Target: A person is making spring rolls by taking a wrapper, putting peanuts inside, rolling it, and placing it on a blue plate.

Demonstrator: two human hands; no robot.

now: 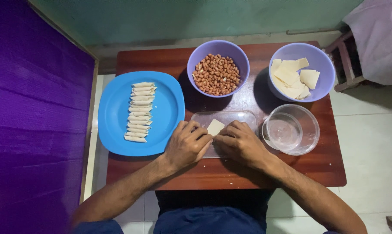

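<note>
My left hand [186, 145] and my right hand [241, 143] meet over a clear rectangular tray [243, 118] on the wooden table [308, 169]. Both sets of fingers pinch a small pale dough sheet [215, 126] that sticks up between them. A blue plate [165, 108] to the left carries a row of several rolled dough pieces [139, 112]. Behind the tray stands a purple bowl of peanuts [217, 74]. At the back right, another purple bowl [321, 58] holds flat dough squares [293, 78].
A clear round bowl [291, 129] with a little liquid sits right of the tray. A purple wall or curtain [35, 112] fills the left side. A wooden stool with cloth [369, 47] stands at the far right. White floor tiles surround the small table.
</note>
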